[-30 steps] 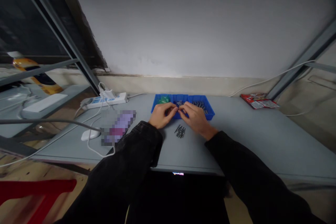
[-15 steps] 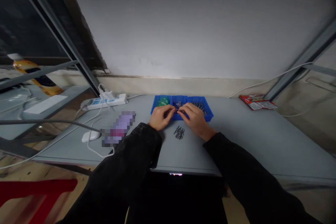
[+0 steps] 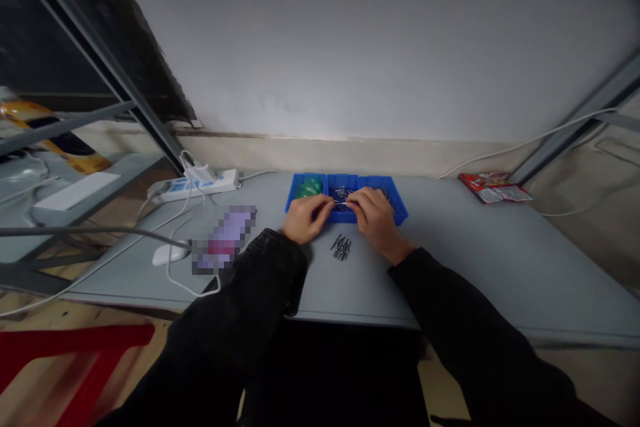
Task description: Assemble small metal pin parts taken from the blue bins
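Here we go: our left hand [image 3: 307, 219] and right hand [image 3: 376, 219] meet over the blue tray [image 3: 399, 211], fingers [image 3: 354, 201] together at a pin [image 3: 341, 203], grip too small to call, with loose pins [image 3: 341, 247] on the tabletop [image 3: 475, 260] just below!

Tray [image 3: 397, 210] bright blue, at the table's back edge, green bits [image 3: 310, 187] in its left compartment. Pins [image 3: 341, 247] dark grey, lying in front of the tray. Table [image 3: 490, 267] pale grey. Both sleeves black: left sleeve [image 3: 240, 300], right sleeve [image 3: 450, 300]. Packet [image 3: 495, 187] red with white patches, near the back right corner. Power strip [image 3: 195, 185] white with blue label, near the back left corner. Mouse [image 3: 170, 254] white. Pixelated patch [image 3: 225, 239] purple and pink, blocky mosaic. Stool [image 3: 75, 340] red, off the front left corner. Toy car [image 3: 50, 130] yellow and black, beyond the left edge.
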The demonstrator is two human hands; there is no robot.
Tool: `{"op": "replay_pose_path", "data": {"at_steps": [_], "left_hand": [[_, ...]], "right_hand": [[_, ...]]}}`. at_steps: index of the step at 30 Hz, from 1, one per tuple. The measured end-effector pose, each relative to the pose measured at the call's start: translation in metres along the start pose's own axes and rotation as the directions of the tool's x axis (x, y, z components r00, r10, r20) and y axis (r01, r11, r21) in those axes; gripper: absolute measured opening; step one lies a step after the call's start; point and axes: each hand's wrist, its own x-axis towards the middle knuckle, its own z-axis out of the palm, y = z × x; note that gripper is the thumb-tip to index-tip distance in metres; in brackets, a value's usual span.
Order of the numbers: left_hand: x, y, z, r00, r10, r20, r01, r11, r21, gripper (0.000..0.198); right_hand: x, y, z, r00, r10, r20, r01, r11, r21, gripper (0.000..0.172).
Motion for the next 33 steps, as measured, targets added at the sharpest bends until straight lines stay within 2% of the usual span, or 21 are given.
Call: {"op": "replay_pose_path", "data": {"at_steps": [3,9,18,24,30,33], "left_hand": [[0.001,0.001,0.0,1.0,0.0,-0.018,0.0,1.0,-0.004,0.022],[0.001,0.005,0.001,1.0,0.001,0.013,-0.001,1.0,-0.008,0.025],[0.003,-0.003,0.003,0.997,-0.072,-0.032,0.071,0.997,-0.02,0.024],[0.002,-0.001,-0.001,0.997,-0.071,-0.009,0.071,0.997,-0.017,0.026],[0.002,0.003,-0.003,0.998,0.007,0.068,-0.006,1.0,-0.02,0.026],[0.003,0.002,-0.002,0.999,-0.017,0.05,0.019,0.999,-0.032,0.025]], "right_hand": [[0.001,0.002,0.001,1.0,-0.025,-0.008,0.025,1.0,-0.016,0.018],[0.007,0.009,-0.002,0.999,-0.05,0.004,0.05,0.997,-0.067,0.027],[0.028,0.016,-0.011,0.989,-0.094,0.117,0.089,0.995,0.052,0.02],[0.017,0.013,0.001,0.993,-0.114,0.022,0.114,0.993,0.009,0.022],[0.009,0.01,0.006,0.995,-0.101,0.01,0.101,0.992,-0.08,0.03],[0.009,0.01,0.007,0.997,-0.075,0.019,0.076,0.994,-0.073,0.031]]}}
